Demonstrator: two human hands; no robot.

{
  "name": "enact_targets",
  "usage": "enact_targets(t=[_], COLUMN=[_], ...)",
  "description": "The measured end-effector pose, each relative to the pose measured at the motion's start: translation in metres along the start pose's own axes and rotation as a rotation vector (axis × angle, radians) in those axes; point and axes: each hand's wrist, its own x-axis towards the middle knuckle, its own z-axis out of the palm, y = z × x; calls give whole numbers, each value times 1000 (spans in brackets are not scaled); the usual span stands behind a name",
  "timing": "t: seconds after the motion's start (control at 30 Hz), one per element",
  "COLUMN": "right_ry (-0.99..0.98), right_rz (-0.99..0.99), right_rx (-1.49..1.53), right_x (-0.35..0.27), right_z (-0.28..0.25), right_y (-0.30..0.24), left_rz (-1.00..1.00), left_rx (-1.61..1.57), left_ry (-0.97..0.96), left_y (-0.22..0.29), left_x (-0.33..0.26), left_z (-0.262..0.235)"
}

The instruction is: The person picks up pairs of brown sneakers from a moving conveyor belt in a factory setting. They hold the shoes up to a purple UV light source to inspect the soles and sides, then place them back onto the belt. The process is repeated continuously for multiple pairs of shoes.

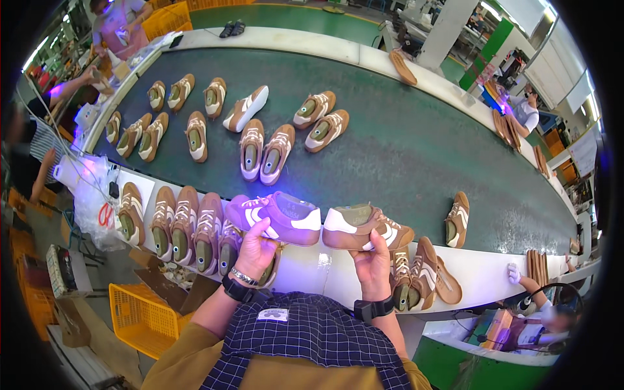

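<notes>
My left hand [257, 250] is closed on a brown and white sneaker [286, 218], tinted purple by the light, its toe to the left. In my right hand [372, 261] is a matching sneaker [354, 227], toe to the right. The two are held up side by side, white heels facing each other with a narrow gap. On the white ledge [302, 276] left of my left hand stands a row of similar sneakers [185, 218]. Right of my right hand stand more sneakers [424, 273], beside a loose tan sole [448, 283].
A dark green conveyor belt [390, 169] carries several brown sneakers [277, 153]; one sneaker [457, 220] stands apart at right. A yellow crate [143, 318] sits on the floor at lower left. Co-workers stand around the line, including a person [120, 29] at far left.
</notes>
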Motion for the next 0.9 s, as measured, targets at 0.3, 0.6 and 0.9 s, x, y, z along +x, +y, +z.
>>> enact_targets(t=[0.3,0.6,0.9], right_ry=[51,62,86], right_rz=[4,12,-2], right_rx=[6,17,0], right_x=[3,3,5], right_z=[-2,-3,-8], right_y=[5,7,10], left_rz=[-24,-33,-40], left_rx=[-1,25,46], left_ry=[27,63,85], left_y=[-5,-8,-10], left_x=[10,14,15], left_z=[-4,-9,-10])
